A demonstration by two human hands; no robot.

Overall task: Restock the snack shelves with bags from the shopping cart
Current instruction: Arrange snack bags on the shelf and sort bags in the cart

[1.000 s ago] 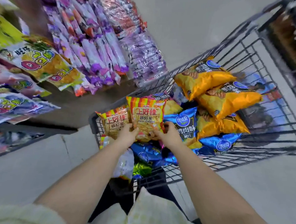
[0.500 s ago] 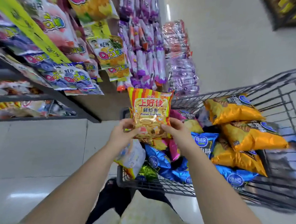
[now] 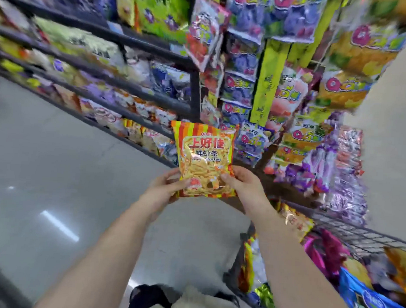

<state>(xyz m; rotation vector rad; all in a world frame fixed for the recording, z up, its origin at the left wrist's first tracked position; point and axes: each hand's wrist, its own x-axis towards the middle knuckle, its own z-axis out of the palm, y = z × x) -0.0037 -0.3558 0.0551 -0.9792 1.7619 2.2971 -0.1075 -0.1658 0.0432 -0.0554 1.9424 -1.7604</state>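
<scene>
Grey polished floor (image 3: 55, 169) underfoot; shopping cart (image 3: 357, 235) at your lower right, other bags lying in it. Both forearms reach out in front.

Left grip (image 3: 162, 189): pinched on the lower left corner of the prawn cracker bag (image 3: 204, 158), thumb on the front face. Right grip (image 3: 245, 186): clamped on the lower right corner the same way.

Bag: held clear of the cart, upright, long axis vertical, print facing you. Its top edge points away from both grips toward the shelving.

Beyond it, the snack shelves (image 3: 139, 89) run off to the left. Hanging candy packs (image 3: 266, 86) sit directly behind and to the right.

Judgement: the shelf tiers lie forward-left of the bag, so your left grip is the nearer one. Expect to carry the bag leftward, top edge first. Which tier holds matching bags: too blurred to tell.
</scene>
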